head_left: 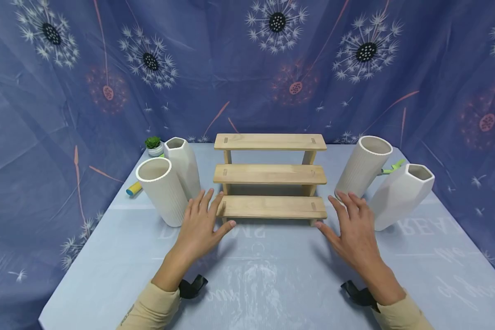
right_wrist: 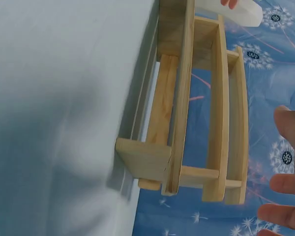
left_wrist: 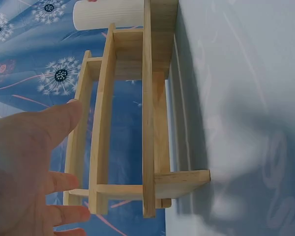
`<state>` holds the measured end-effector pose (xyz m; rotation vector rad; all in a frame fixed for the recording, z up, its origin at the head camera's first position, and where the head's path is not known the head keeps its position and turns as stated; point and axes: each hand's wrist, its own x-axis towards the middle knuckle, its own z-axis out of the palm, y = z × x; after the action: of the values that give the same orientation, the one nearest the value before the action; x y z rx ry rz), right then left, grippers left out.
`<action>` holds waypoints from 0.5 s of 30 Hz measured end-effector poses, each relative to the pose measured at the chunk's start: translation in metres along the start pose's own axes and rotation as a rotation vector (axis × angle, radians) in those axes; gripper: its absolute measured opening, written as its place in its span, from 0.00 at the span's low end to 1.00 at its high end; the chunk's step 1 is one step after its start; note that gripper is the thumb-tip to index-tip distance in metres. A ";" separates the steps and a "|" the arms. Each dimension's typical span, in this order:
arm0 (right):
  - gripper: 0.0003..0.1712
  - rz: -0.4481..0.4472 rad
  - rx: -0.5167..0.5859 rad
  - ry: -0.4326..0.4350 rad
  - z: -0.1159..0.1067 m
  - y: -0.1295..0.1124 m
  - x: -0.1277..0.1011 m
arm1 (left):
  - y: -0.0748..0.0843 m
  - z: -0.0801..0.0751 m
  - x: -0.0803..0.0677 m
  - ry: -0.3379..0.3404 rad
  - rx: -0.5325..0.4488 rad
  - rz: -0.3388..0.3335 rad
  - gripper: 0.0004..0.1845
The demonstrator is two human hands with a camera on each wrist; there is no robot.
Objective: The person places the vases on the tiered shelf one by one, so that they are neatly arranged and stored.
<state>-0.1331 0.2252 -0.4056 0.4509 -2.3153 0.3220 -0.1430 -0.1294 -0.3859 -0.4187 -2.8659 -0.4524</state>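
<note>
Two hands of mine hovered at the ends of the wooden step shelf [head_left: 270, 176], which stood in the middle of the table [head_left: 251, 284], its three tiers rising toward the blue dandelion-print backdrop [head_left: 247, 64]. My left hand [head_left: 202, 224] lay open just off the left end of the lowest tier, fingers spread and straight, holding nothing; whether the fingertips touched the wood I could not tell. My right hand [head_left: 352, 227] was likewise spread and flat near the right end of that tier, its thumb pointing toward the corner, gripping nothing.

From the left wrist view the shelf [left_wrist: 152, 113] showed side-on, my open fingers [left_wrist: 54, 123] close beside its end. From the right wrist view the shelf [right_wrist: 196, 108] appeared the same way, with my fingertips [right_wrist: 285, 187] near its upper tiers.

A ribbed white vase [head_left: 162, 190] stood just left of my left hand, with a faceted white vase [head_left: 183, 165] behind it and a small potted succulent [head_left: 153, 145] farther back. On the right stood another ribbed vase [head_left: 363, 167] and another faceted vase [head_left: 402, 195], close together.
</note>
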 end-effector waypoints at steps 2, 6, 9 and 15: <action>0.45 0.010 0.018 0.011 -0.001 0.002 -0.001 | -0.001 0.001 0.000 0.011 -0.008 -0.002 0.43; 0.44 0.044 0.046 0.014 -0.005 0.005 -0.004 | -0.003 0.001 0.001 0.033 -0.024 -0.007 0.40; 0.44 0.074 0.067 0.030 -0.008 0.007 -0.006 | -0.004 0.002 0.001 0.044 -0.038 -0.009 0.40; 0.44 0.117 0.085 0.094 -0.012 0.011 -0.010 | -0.007 0.001 0.003 0.074 -0.065 -0.007 0.38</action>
<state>-0.1233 0.2422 -0.4057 0.3351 -2.2468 0.4905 -0.1479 -0.1347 -0.3882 -0.3936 -2.7880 -0.5520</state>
